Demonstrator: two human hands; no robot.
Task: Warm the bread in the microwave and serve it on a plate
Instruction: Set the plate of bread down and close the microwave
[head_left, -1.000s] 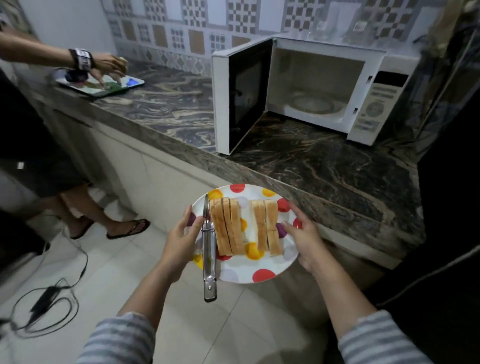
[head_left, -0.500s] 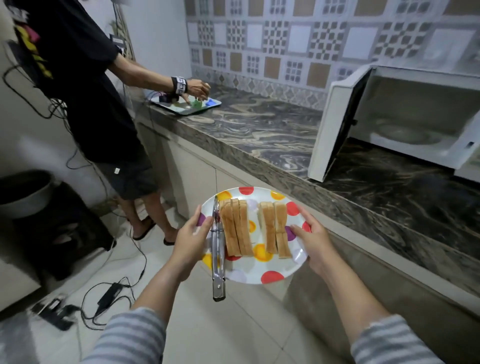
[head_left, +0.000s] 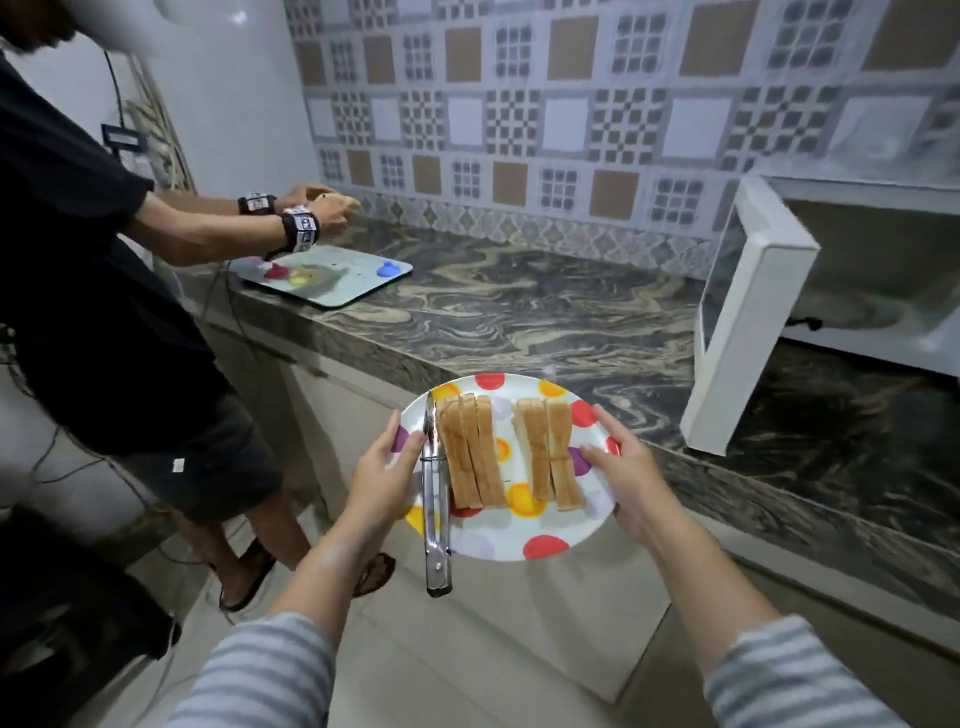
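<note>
I hold a white plate with coloured dots (head_left: 524, 540) level in front of me, just off the counter's edge. My left hand (head_left: 382, 475) grips its left rim and my right hand (head_left: 626, 480) grips its right rim. On the plate stand two groups of bread slices (head_left: 470, 452) on edge, and metal tongs (head_left: 435, 499) lie along the left side with the handle sticking out over the near rim. The white microwave (head_left: 852, 280) stands at the right on the counter with its door (head_left: 748, 322) swung open; its inside looks bare.
A dark marbled counter (head_left: 519, 317) runs along the tiled wall. Another person in black (head_left: 104, 291) stands at the left, hands over a pale tray (head_left: 322, 278) on the counter. Cables and a dark stool are on the floor at the left.
My view has swung left along the counter, so the microwave now sits at the right edge. The plate stays held in both hands. The other person has raised their hands above the tray.
</note>
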